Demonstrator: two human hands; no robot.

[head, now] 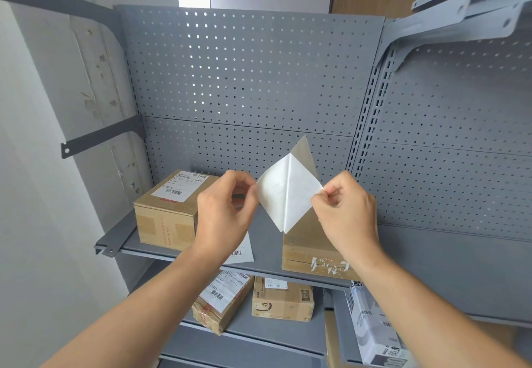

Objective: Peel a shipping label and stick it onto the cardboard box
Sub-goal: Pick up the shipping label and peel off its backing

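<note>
I hold a shipping label (pixel 276 192) in the air in front of the shelf, partly peeled from its backing sheet (pixel 302 163). My left hand (pixel 227 212) pinches the white label's left corner. My right hand (pixel 345 212) pinches the backing's right corner. The two sheets spread apart in a V and still join along a middle line. Behind and below them a cardboard box (pixel 311 246) with no label on its top stands on the grey shelf (pixel 267 241); my right hand hides part of it.
A labelled cardboard box (pixel 169 212) stands at the shelf's left end, with a loose label sheet (pixel 241 252) lying beside it. The lower shelf holds two more boxes (pixel 282 300) and a white carton (pixel 374 330). Grey pegboard (pixel 244 79) backs the shelves.
</note>
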